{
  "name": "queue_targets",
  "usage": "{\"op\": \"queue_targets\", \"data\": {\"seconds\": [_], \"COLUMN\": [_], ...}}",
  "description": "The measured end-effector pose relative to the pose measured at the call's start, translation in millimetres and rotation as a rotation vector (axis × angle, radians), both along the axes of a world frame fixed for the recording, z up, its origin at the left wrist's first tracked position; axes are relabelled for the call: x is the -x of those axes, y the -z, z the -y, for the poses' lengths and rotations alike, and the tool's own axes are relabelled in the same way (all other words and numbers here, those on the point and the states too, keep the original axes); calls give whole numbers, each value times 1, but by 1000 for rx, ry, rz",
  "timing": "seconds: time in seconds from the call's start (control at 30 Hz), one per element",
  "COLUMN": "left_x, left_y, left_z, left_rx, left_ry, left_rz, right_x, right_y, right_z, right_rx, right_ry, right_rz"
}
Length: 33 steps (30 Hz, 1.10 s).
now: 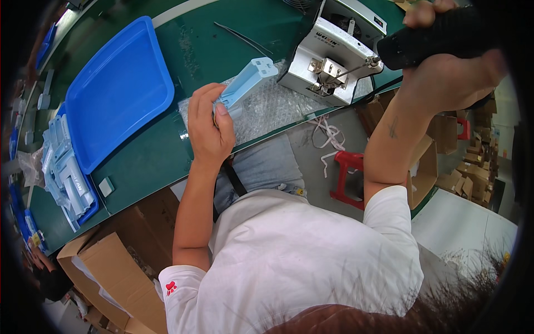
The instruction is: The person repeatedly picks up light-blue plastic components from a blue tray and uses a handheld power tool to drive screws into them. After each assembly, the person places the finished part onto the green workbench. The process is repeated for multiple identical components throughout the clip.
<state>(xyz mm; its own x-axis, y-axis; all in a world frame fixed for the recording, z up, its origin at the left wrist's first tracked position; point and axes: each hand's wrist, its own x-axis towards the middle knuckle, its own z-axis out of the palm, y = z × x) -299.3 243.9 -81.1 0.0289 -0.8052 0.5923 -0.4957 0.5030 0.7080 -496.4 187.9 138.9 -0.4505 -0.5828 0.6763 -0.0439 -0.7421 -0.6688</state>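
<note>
My left hand (pixel 210 125) is closed around one end of a long light blue plastic housing part (pixel 249 79), tilted up above the bench with its free end toward the back right. My right hand (pixel 445 86) grips a black electric screwdriver (pixel 425 44), raised at the upper right. The thin bit of the screwdriver reaches left and down to the metal pickup spot of a silver screw feeder (pixel 303 62). Whether a screw sits on the bit is too small to tell. Under my left hand and the part lies a sheet of bubble wrap (pixel 267 114).
An empty blue tray (pixel 119 92) lies on the green bench (pixel 203 47) at left, beside a pile of light blue plastic parts (pixel 72 178). Tweezers (pixel 245 38) lie behind the part. A red stool (pixel 349 172) and cardboard boxes (pixel 125 273) stand below the bench.
</note>
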Motion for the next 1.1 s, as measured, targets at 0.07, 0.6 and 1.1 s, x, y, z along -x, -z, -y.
{"op": "queue_targets", "data": {"seconds": [0.07,0.6,1.1], "left_x": [1,2,1], "left_y": [0,1,1], "left_z": [0,0,-1], "left_rx": [14,9,-8], "left_ry": [5,12,-1], "left_rz": [8,-6,-5], "right_x": [-2,36,54], "right_y": [2,10,1], "right_z": [-3,26,23], "right_rx": [28,-16,8], "right_ry": [60,-162,-49], "right_rz": [-80,138,-13]}}
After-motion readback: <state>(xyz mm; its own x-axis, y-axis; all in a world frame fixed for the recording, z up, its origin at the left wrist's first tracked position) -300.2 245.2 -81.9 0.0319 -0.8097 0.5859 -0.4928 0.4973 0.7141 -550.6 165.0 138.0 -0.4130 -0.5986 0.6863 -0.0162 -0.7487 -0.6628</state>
